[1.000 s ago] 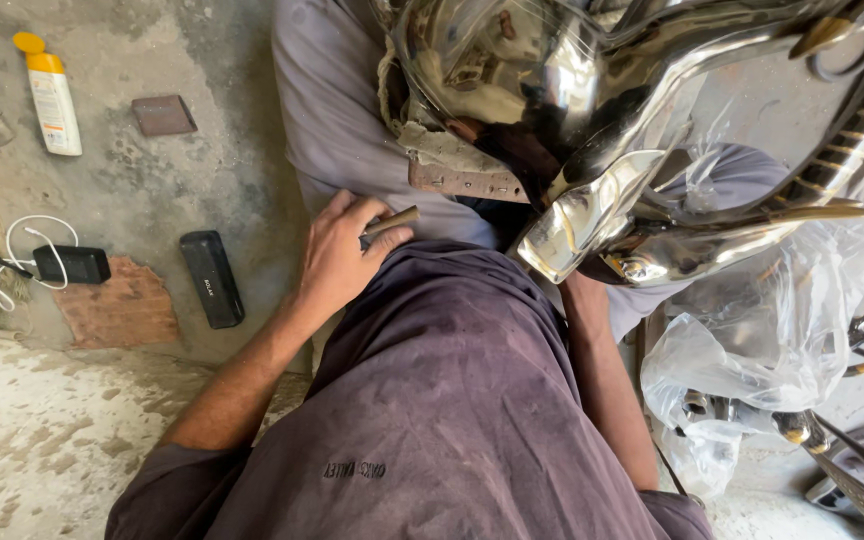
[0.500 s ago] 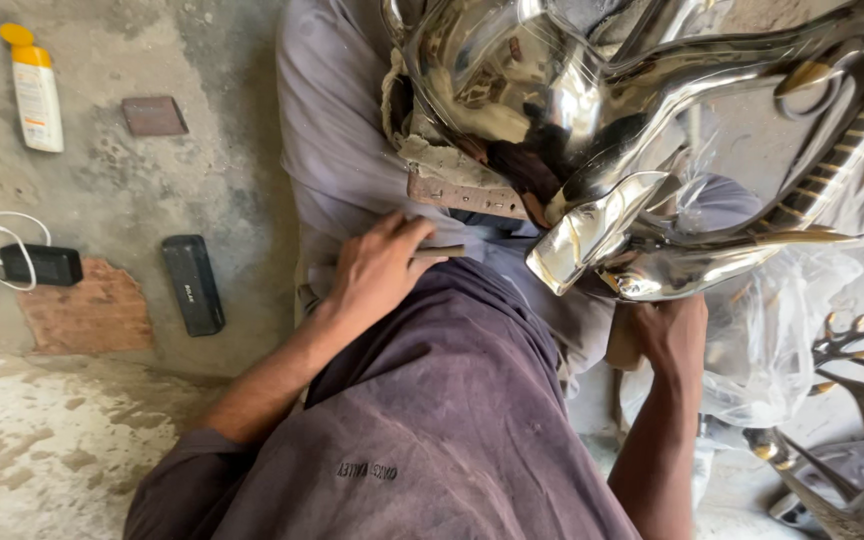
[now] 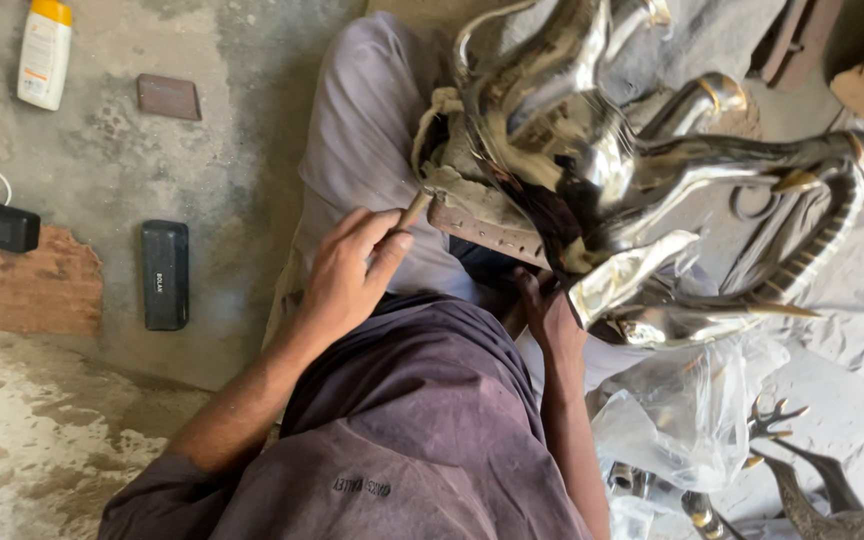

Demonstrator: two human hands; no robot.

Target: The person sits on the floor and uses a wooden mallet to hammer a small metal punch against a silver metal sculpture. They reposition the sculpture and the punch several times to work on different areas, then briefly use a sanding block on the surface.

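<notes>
This is a small metal-craft workshop where the work is done sitting on the ground. The rough concrete floor (image 3: 232, 160) is patched with a bare brick (image 3: 27, 290) and strewn with a plastic bottle (image 3: 44, 52) and a black case (image 3: 165, 274). A shiny polished metal figure (image 3: 592, 170) lies across the person's lap, more metal animal figures (image 3: 812, 490) stand close by, and clear plastic wrapping (image 3: 682, 410) lies between them.

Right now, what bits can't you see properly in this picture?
All in the head view:
- Left hand: it grips a thin stick-like tool, whose tip is hidden behind the shiny metal sculpture.
- Right hand: its fingers are tucked under the sculpture, so what they touch is hidden.
- Sculpture: its top is cut off by the picture's upper edge.
- Small metal figure: cut off at the bottom-right corner.
</notes>
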